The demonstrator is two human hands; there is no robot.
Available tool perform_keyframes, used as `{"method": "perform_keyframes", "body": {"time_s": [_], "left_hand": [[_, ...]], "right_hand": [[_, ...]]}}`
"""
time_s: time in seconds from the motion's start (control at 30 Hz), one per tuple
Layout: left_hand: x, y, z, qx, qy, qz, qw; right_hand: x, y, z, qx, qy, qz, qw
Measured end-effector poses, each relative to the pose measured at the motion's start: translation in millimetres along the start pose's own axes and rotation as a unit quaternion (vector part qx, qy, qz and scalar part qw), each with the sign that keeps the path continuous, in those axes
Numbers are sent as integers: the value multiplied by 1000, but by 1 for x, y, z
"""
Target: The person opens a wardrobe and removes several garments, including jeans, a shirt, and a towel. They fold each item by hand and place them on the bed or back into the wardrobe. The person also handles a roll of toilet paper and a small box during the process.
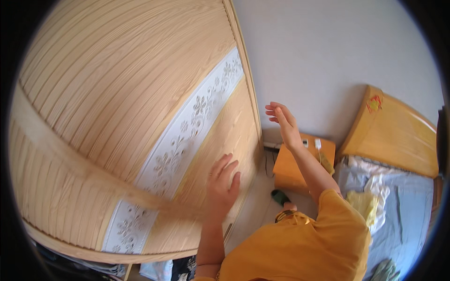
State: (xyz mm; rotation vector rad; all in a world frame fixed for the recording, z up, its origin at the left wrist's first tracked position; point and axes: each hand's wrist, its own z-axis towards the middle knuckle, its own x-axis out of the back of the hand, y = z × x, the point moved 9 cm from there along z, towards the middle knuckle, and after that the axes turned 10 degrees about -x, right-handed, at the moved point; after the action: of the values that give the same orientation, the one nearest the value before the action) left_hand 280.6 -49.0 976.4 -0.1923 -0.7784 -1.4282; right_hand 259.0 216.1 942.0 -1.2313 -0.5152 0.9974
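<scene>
Sliding wardrobe doors of light wood fill the left of the view, crossed by a white band with a floral pattern. My left hand is in front of the lower door, fingers apart and holding nothing; whether it touches the wood I cannot tell. Beside it, a blurred upright door edge runs down toward the hand. My right hand is raised in the air near the door frame and the pale wall, empty, its fingers spread slightly.
An orange-brown nightstand bears a white plug adapter with a cable. At right stands a bed with a wooden headboard, a blue-grey sheet and a yellow cloth. Clothes show below the door. A green slipper is on my foot.
</scene>
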Motion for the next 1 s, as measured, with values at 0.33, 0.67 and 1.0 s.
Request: {"method": "perform_keyframes", "body": {"time_s": [0.33, 0.67, 1.0], "left_hand": [[-81, -107, 208, -68, -16, 380, 922], [-91, -175, 217, -1, -105, 685, 721], [-87, -150, 206, -45, 65, 619, 781]], "right_hand": [[-6, 85, 330, 11, -42, -76, 996], [-22, 98, 384, 156, 57, -84, 983], [-9, 97, 388, 136, 34, -48, 989]]}}
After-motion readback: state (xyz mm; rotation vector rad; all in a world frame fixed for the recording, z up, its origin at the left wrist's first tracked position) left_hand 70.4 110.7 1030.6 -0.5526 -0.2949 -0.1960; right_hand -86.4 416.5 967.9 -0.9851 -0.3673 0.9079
